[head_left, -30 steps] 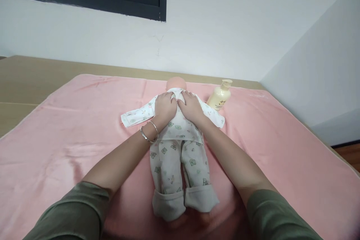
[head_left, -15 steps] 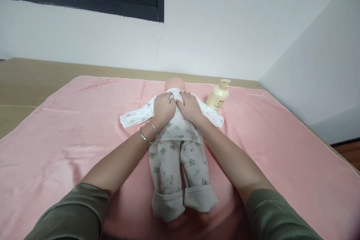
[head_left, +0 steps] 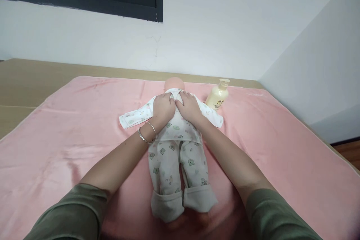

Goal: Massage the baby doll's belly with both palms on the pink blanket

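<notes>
A baby doll (head_left: 180, 131) in a white top and trousers with a small animal print lies stretched out, its smooth head (head_left: 174, 83) at the far end. Its sleeves spread to both sides, and the trouser cuffs are turned up. My left hand (head_left: 164, 108) lies on the left upper part of the doll's body, palm down. Beside it my right hand (head_left: 189, 107) lies flat on the right upper part, fingers stretched towards the collar. The thumbs come close together at the middle. Some fingertips of my left hand are hidden.
A cream pump bottle (head_left: 218, 95) stands just beyond the doll's right sleeve. Under everything is a pink cloth (head_left: 84, 127) over a wooden surface (head_left: 36, 78). A white wall (head_left: 210, 26) with a dark-framed window (head_left: 112, 5) rises behind, and another wall is at right.
</notes>
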The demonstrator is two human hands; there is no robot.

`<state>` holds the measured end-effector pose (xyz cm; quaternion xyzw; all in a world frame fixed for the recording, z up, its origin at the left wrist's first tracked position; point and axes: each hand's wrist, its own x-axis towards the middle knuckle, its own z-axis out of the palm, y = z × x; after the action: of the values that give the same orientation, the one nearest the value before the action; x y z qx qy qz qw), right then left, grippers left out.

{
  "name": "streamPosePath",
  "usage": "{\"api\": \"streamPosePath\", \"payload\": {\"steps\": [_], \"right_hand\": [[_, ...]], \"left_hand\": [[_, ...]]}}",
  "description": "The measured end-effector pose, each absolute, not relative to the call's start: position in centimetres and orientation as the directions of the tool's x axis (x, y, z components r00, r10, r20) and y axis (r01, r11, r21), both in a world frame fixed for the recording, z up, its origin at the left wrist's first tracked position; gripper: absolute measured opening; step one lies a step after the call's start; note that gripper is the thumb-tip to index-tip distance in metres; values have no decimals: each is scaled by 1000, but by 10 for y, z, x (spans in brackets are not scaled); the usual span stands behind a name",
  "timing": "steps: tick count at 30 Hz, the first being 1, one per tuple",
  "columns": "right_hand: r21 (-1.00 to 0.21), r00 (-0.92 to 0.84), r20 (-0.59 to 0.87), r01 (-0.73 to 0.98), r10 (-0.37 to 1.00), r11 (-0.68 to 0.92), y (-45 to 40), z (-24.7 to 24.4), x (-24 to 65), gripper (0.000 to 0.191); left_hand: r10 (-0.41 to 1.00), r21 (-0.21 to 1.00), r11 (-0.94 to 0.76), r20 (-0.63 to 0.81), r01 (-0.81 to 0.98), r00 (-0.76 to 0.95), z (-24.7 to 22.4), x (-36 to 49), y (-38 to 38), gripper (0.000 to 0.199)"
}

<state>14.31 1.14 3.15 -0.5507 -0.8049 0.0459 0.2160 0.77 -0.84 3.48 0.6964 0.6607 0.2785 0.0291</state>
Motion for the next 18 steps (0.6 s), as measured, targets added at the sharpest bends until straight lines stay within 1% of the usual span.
{"api": "streamPosePath", "payload": {"steps": [4,7,10,12,14,16,18], "right_hand": [[-373,-365,234,822,901,430,17,37,151,58],[-397,-426,206,786,881,473,22,38,156,57],[-344,-404,207,823,891,453,20,40,156,59],[-291,-418,199,839,887,460,13,46,155,60],[-253,-461,161,835,873,488,3,55,153,59],[-236,-495,100,831,863,504,-9,65,151,61],[-220,-492,57,842,869,492,-18,72,147,62]], "left_hand": [[945,305,-155,322,940,51,42,16,-22,30],[945,300,-198,312,933,100,43,23,-33,28],[948,307,-222,290,925,131,44,23,-35,27],[950,287,-230,276,930,150,45,18,-29,27],[952,275,-227,265,934,153,47,10,-19,31],[961,292,-201,244,935,130,47,2,-9,35],[966,296,-190,229,936,124,45,-2,-2,38]]}}
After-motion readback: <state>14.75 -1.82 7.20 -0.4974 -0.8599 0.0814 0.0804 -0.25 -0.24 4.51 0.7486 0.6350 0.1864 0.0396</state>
